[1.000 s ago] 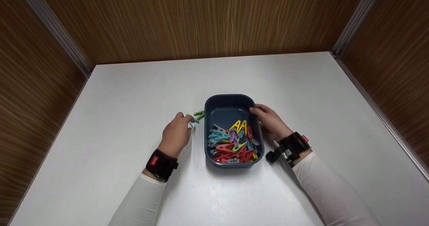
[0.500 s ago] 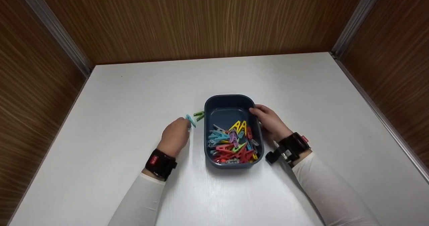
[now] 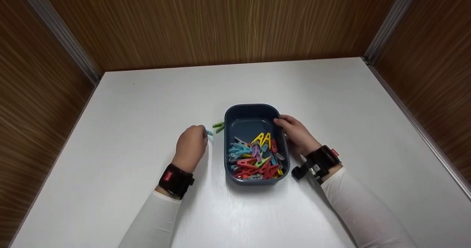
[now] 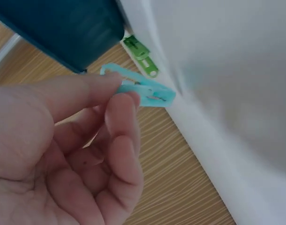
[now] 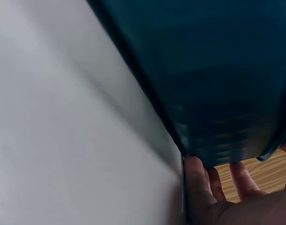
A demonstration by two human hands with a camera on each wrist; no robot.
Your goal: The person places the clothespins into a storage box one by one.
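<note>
Left hand pinches a small turquoise plastic clothespin left of the dark-blue tub; right hand grips the tub's right wall.

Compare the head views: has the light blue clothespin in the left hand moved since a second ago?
Yes. The light blue clothespin has drawn slightly back, away from the green clothespin lying beside the blue tub.

1. A dark blue rounded plastic tub stands mid-way on the white table.
2. A heap of mixed plastic clothes pegs lies in the tub's near half.
3. A green plastic peg lies on the table just left of the tub's far corner.
4. A light blue plastic peg sits just before and left of that green one.
</note>
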